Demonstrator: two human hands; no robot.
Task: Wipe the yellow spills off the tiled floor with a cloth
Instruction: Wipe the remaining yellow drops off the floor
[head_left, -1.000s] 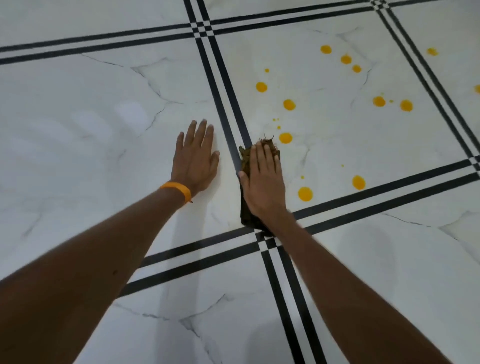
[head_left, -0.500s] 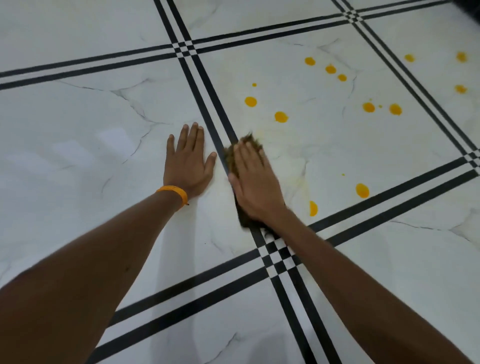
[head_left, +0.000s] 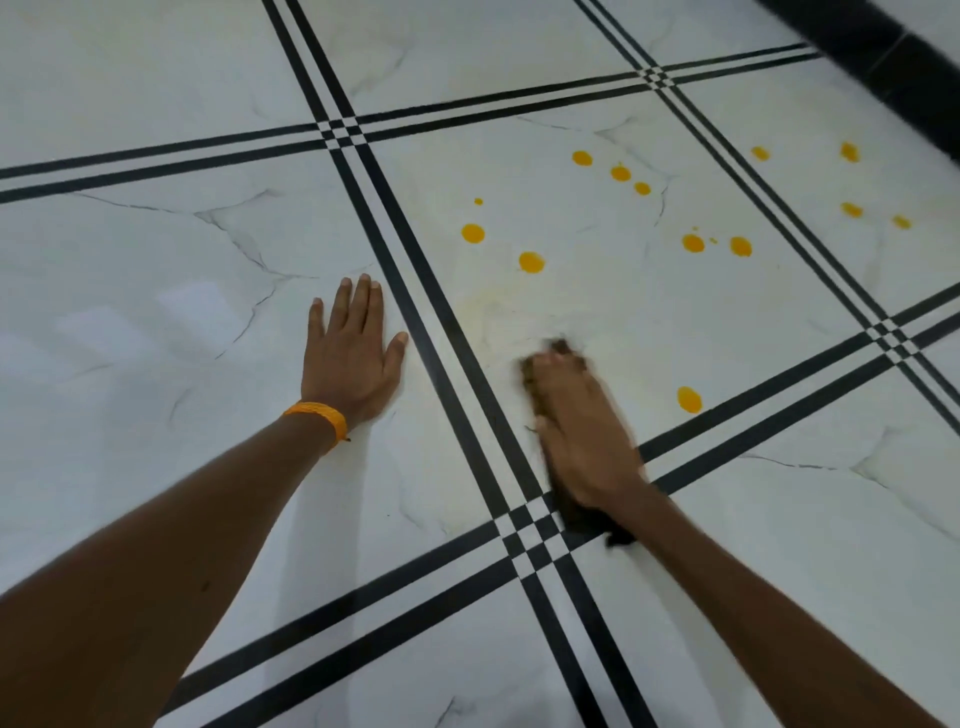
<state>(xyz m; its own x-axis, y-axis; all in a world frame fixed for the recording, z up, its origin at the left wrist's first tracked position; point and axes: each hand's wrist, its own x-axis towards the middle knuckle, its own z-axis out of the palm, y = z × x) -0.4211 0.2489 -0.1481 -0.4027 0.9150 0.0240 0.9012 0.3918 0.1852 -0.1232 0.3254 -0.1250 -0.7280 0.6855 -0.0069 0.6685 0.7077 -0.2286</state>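
White marble-look tiled floor (head_left: 156, 291), veined in grey and crossed by paired black stripes (head_left: 457, 364), fills the view. At nine o'clock of the stripe crossing, the left hand (head_left: 353, 358) lies flat on a tile, released, with fingers straight and close together and the thumb spread toward the stripes; it holds nothing. A woven orange wristband (head_left: 319, 415) circles that wrist. Across the stripes, at three o'clock of the left hand, the right hand (head_left: 582, 431) presses down on a dark brown ragged cloth (head_left: 587, 517), palm down and fingers stretched over it rather than clenched, though motion blur softens their outline. The cloth shows past the fingertips and under the wrist, touching the floor just beside the crossing. A faint yellowish smear (head_left: 498, 312) spreads at eleven o'clock of this hand. Round yellow spills (head_left: 531, 262) dot the tile from twelve to two o'clock, and one drop (head_left: 689, 399) sits near at three o'clock. More drops lie on the next tile, below a black skirting band (head_left: 883, 57).
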